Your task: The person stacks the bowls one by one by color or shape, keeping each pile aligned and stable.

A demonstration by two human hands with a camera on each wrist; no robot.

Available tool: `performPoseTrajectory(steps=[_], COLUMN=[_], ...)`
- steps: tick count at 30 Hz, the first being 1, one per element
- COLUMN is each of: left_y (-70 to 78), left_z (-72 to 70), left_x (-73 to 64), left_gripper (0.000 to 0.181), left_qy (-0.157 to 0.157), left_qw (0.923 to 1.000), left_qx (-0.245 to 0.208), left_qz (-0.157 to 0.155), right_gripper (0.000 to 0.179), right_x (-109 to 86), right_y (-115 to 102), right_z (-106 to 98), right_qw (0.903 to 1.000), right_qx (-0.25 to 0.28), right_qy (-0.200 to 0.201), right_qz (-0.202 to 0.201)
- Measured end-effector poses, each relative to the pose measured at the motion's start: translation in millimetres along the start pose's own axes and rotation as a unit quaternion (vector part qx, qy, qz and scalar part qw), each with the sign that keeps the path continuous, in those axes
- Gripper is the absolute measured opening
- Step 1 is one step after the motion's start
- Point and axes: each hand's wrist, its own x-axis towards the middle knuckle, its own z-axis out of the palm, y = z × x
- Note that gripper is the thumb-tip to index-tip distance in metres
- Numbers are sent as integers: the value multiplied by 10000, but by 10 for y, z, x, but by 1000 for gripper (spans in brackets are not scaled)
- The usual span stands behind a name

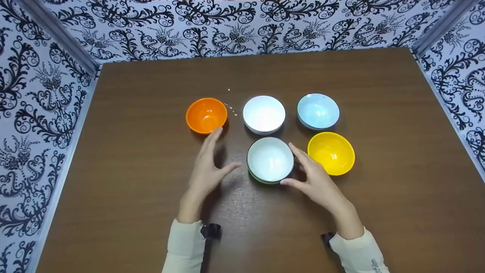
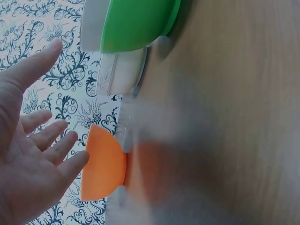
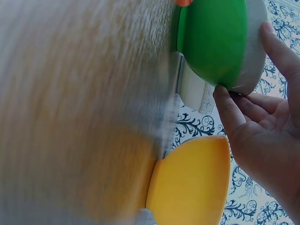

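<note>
A pale grey bowl (image 1: 270, 159) sits nested in a green bowl (image 3: 213, 42), whose edge shows beneath it in the head view. My right hand (image 1: 316, 182) holds the stack's right side, thumb at the near side and fingers at the far side. In the right wrist view its fingertips touch the upper bowl near the green one's rim. My left hand (image 1: 206, 172), fingers extended and thumb spread, is left of the stack, apart from it. Its fingertips come close to the orange bowl (image 1: 206, 115); whether they touch it I cannot tell.
Behind the stack stands a white bowl (image 1: 264, 113), with a light blue bowl (image 1: 318, 110) to its right. A yellow bowl (image 1: 331, 153) is close beside my right hand. Small pale crumbs (image 1: 231, 109) lie near the orange bowl. Patterned panels (image 1: 242, 30) edge the brown table (image 1: 132, 170).
</note>
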Motion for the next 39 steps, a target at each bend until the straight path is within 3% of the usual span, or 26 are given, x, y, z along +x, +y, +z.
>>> performPoseTrajectory(steps=[6, 11, 18, 26, 34, 39], left_y=[-25, -47, -95, -179, -288, -319], left_z=[-76, -131, -193, -214, -190, -187], left_x=[50, 94, 164, 215, 246, 273], left_gripper=[96, 92, 87, 79, 78, 84], left_qy=[454, 599, 761, 1153, 1433, 1452], left_qw=[9987, 9979, 9967, 9922, 9882, 9866], left_qx=[87, 101, 252, 290, 222, 140], left_qz=[231, 218, -121, -377, -495, -735], right_gripper=[100, 101, 100, 101, 100, 100], right_x=[5, 7, 6, 11, 10, 7], right_y=[6, 5, 1, -3, -3, -1], right_z=[7, 0, -1, 7, 10, 9], right_qw=[9999, 10000, 10000, 9999, 9999, 9999], right_qx=[92, 95, 66, 64, 143, 134], right_qy=[15, -7, -14, -28, 10, 21], right_qz=[-60, 3, 63, 90, -27, -26])
